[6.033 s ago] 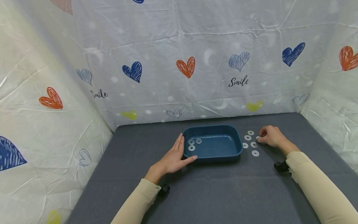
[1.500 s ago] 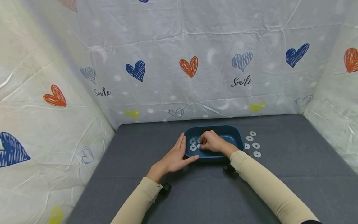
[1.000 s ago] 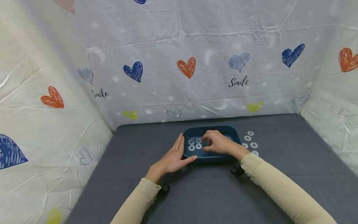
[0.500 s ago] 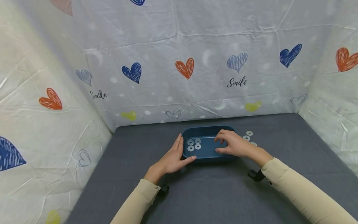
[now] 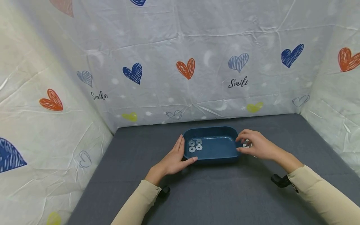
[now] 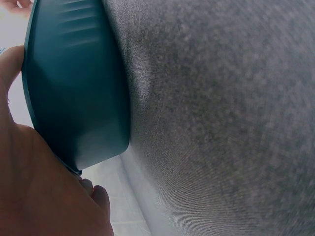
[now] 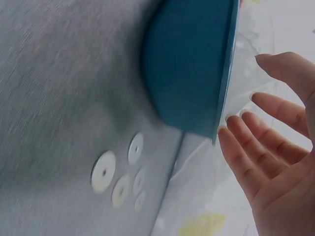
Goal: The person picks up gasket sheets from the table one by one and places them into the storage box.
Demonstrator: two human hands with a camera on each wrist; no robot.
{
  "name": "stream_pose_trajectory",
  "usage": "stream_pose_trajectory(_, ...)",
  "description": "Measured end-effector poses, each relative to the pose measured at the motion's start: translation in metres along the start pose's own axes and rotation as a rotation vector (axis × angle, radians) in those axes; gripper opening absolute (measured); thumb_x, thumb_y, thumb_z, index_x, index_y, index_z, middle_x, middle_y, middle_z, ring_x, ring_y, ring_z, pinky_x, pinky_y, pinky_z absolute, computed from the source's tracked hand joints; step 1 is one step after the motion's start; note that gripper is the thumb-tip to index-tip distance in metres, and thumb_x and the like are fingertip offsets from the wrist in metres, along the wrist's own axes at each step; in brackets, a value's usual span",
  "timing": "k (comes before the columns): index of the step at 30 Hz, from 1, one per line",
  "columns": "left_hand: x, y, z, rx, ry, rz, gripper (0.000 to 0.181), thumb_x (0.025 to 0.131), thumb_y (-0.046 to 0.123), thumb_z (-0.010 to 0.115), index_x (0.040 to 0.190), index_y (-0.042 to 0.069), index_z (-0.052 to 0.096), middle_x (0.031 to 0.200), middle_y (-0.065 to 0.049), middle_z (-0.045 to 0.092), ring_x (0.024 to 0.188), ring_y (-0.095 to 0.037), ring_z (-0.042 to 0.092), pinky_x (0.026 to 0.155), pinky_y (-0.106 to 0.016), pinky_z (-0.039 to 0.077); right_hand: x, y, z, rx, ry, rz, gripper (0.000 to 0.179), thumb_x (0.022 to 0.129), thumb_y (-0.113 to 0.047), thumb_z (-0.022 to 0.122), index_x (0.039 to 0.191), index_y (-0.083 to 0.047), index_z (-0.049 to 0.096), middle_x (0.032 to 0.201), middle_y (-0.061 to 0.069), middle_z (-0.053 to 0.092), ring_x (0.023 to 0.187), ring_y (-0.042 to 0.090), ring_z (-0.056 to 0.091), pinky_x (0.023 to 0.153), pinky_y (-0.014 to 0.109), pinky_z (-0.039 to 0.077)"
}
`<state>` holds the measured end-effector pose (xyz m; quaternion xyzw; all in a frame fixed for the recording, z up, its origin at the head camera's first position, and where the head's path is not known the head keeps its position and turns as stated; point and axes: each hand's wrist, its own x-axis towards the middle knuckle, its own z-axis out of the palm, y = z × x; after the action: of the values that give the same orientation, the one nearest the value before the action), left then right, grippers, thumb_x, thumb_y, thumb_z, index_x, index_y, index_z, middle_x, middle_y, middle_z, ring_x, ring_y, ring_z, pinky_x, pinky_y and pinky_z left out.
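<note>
Tray: I see from my distance 1 dark blue, plastic-looking rectangular tray with rounded corners [image 5: 220,149], which stands upright on the dark grey cloth-covered table [image 5: 213,187].
Rings inside: 4 pale grey, flat, metal-looking rings [image 5: 200,148] lie at the left end of the tray, in 2 rows of 2.
Rings outside: my right wrist view gives me 5 whitish flat rings with small holes [image 7: 101,182], lying on the table near the right end of the tray.
Left hand: the bare left hand [image 5: 173,160] has its fingers straight along the left wall; its thumb is spread away and touches the near rim.
Right hand: the bare right hand [image 5: 258,145] is beside the right rim, fingers lightly bent, thumb well apart from them; whether it touches the rim, I cannot tell.
Backdrop: white fabric with coloured hearts [image 5: 157,47].
</note>
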<state>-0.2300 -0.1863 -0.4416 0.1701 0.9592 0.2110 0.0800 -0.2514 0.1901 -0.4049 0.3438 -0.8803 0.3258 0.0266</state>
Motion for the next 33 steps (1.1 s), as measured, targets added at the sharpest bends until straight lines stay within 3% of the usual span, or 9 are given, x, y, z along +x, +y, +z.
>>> stream_pose_trajectory(9, 0.003, -0.005, 0.002, -0.009, 0.005, 0.008, 0.116, 0.091, 0.083, 0.043, 0.164, 0.007, -0.006, 0.171, -0.003, -0.018, 0.158, -0.027, 0.002, 0.123, -0.053, 0.021, -0.018, 0.016, -0.016, -0.047, 0.030, 0.031, 0.027, 0.093, -0.015, 0.078, 0.115, -0.003, 0.071, 0.112, 0.009, 0.065, 0.095, 0.028, 0.065, 0.078, 0.042, 0.059)
stream_pose_trajectory(23, 0.002, -0.003, 0.000, -0.010, 0.008, 0.012, 0.115, 0.092, 0.081, 0.045, 0.164, 0.005, -0.003, 0.171, -0.006, -0.015, 0.158, -0.028, 0.004, 0.122, -0.052, 0.023, -0.029, 0.048, -0.016, -0.102, 0.037, 0.091, 0.028, 0.090, -0.013, 0.079, 0.114, 0.001, 0.072, 0.107, 0.014, 0.066, 0.090, 0.027, 0.063, 0.070, 0.035, 0.056)
stream_pose_trajectory(33, -0.001, 0.000, -0.001, -0.002, -0.002, -0.004, 0.114, 0.092, 0.080, 0.045, 0.164, 0.007, -0.005, 0.171, -0.003, -0.017, 0.158, -0.025, 0.002, 0.123, -0.050, 0.022, -0.033, 0.073, -0.012, -0.114, 0.040, 0.177, 0.032, 0.089, -0.014, 0.081, 0.113, 0.005, 0.072, 0.107, 0.017, 0.068, 0.089, 0.027, 0.067, 0.073, 0.044, 0.056)
